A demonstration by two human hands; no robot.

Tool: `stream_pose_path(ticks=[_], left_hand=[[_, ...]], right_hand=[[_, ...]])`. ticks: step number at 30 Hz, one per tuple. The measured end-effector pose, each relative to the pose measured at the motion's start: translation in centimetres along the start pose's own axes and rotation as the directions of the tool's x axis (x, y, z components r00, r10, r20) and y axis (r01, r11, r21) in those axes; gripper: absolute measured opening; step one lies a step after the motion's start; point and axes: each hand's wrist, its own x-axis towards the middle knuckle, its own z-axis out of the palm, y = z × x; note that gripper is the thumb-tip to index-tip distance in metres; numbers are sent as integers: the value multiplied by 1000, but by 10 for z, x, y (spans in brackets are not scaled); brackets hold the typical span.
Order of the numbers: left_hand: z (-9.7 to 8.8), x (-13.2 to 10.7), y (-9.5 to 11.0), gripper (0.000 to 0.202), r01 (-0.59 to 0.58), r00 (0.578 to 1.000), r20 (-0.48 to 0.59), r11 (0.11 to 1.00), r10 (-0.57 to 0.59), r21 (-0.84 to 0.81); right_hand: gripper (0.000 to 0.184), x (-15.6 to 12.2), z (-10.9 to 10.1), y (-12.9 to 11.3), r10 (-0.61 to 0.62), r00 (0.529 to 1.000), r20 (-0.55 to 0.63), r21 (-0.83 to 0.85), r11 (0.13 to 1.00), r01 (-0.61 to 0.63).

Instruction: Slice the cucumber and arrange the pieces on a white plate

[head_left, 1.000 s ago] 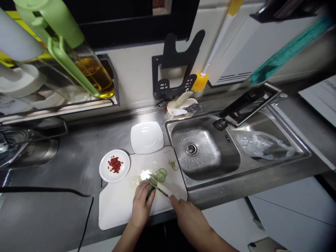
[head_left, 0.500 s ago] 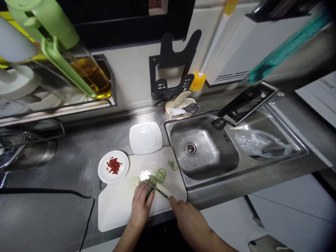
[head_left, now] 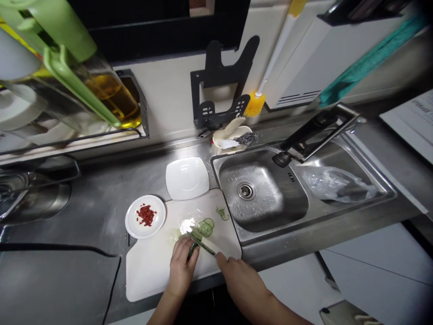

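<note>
Bare skin all the way on the left hand (head_left: 181,270), running through a smooth, narrow wrist into a slim, uncovered forearm (head_left: 165,308)! Over to the right hand (head_left: 241,280), bare too, looking bigger, with rounded knuckles and a thicker bare forearm (head_left: 281,310); fingernails too small to make out.

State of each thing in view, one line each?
Dark green cucumber piece: held in left hand
Steel-bladed knife: held in right hand
Pale green round cucumber slices: cut, overlapping
White flat cutting board: wet patch
White round plate: holding small red pieces
White squarish plate: face up
Rectangular steel sink: wet, droplets visible
Black metal faucet: no flow visible
Clear plastic bag: crumpled
Clear green-topped bottle: partly filled, amber liquid
</note>
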Motion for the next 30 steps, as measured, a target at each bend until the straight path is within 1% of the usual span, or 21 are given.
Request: stream_pose_path(ticks=[7,16,24,30], left_hand=[[-2,3,2,17,3,1000,-4,1000,-3,-11],[-3,6,4,16,17,1000,-7,999,-18,-40],[-3,6,5,18,16,1000,22,999,-15,-46],[-4,7,5,19,23,999,35,999,-22,-44]], right_hand=[[40,5,2,-2,-15,1000,-9,-38,999,15],[38,13,4,-5,-26,999,-28,-25,999,25],[38,21,5,-8,-17,1000,18,-17,1000,17],[36,25,6,-10,-15,1000,-5,-20,1000,15]])
